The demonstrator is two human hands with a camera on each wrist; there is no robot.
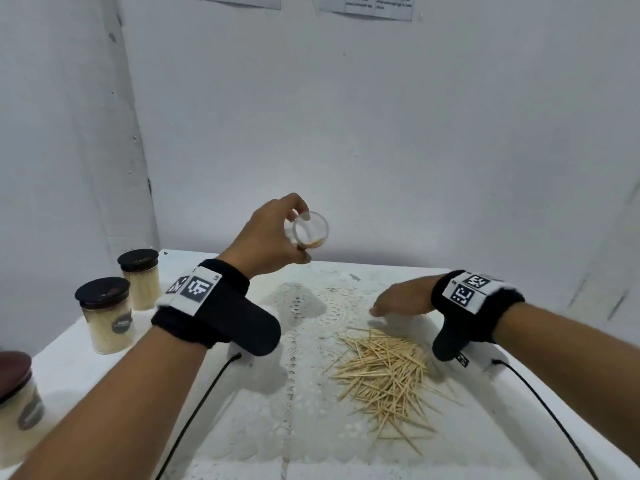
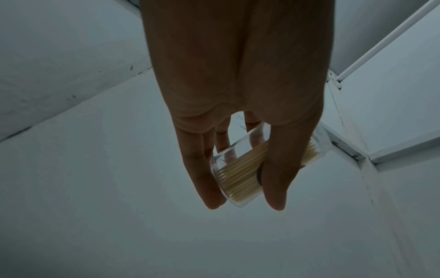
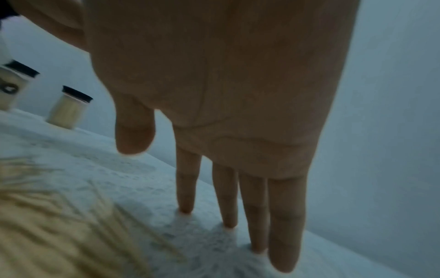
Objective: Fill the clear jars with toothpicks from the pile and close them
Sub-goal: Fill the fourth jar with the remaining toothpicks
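Head view, nearest first: a capped jar with a dark reddish lid [image 1: 14, 370] sits at the left edge of the table [image 1: 346, 469], packed full. Further in, the loose pile of toothpicks [image 1: 384, 372] lies on a white lace cloth [image 1: 304, 320], right of centre. Beyond the pile, the right hand [image 1: 401, 299] hovers low with its fingers [image 3: 285, 225] stretched out straight and together, holding nothing; its fingertips are at or just above the cloth, and I cannot tell whether they touch it. On the left stand two more full jars with black lids [image 1: 104, 320] [image 1: 140, 278], already closed.

Furthest and highest, the left hand [image 1: 270, 237] holds the clear jar [image 1: 309, 231] off the table, tipped on its side with its mouth towards the camera. Thumb and fingers wrap round its wall. The left wrist view shows a thin layer of toothpicks lying along the lower side, so it is far from full.

The jar is likely light, stiff and smooth, so it could slip; gripping round the middle of the wall, as now, seems right, keeping the mouth free. The toothpicks are very light, thin and pointed, and scatter easily. They are best gathered into a lined-up bundle and pinched round the middle, then slid in lengthwise, since crossed sticks would probably jam at the rim.
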